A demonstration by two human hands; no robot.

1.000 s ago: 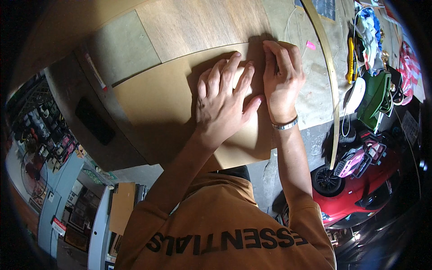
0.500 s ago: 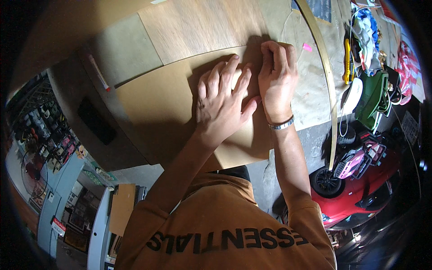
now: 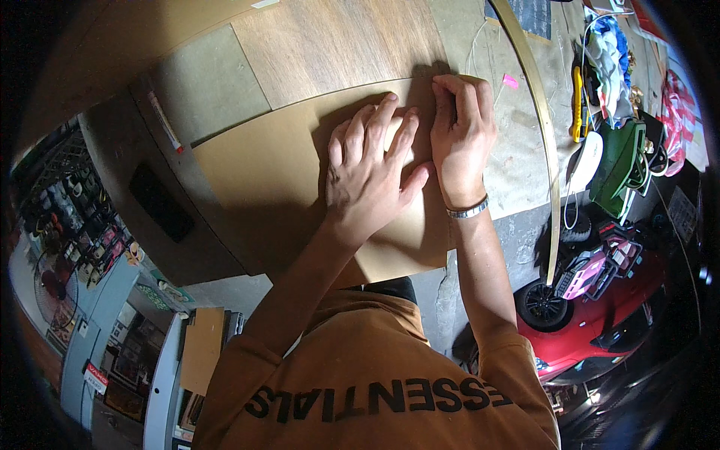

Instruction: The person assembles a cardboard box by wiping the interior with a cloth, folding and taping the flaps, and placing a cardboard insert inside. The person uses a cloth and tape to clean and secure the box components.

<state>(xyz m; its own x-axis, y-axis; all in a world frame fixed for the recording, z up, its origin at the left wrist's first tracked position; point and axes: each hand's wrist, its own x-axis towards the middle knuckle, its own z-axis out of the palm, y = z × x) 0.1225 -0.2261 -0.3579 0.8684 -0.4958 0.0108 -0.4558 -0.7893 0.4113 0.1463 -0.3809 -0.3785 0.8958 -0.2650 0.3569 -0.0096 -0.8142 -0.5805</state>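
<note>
A tan cardboard sheet (image 3: 262,172) lies on a workbench. My left hand (image 3: 371,176) rests flat on it, palm down, fingers spread and pointing away from me. Right beside it, my right hand (image 3: 461,139), with a metal bracelet on the wrist, has its fingers bent and together, gripping the sheet's far edge. The two hands touch at the thumbs. Whatever lies under the palms is hidden.
A wooden board (image 3: 337,45) and a grey mat (image 3: 206,82) lie beyond the sheet. A long thin tan strip (image 3: 544,127) runs along the right. Beyond it lie a yellow tool (image 3: 577,105), a green object (image 3: 619,165) and cables. A red toy car (image 3: 592,330) stands on the floor.
Both hands stay on the cardboard sheet in nearly the same place. My right hand's fingers have bent a little more at the far edge.
</note>
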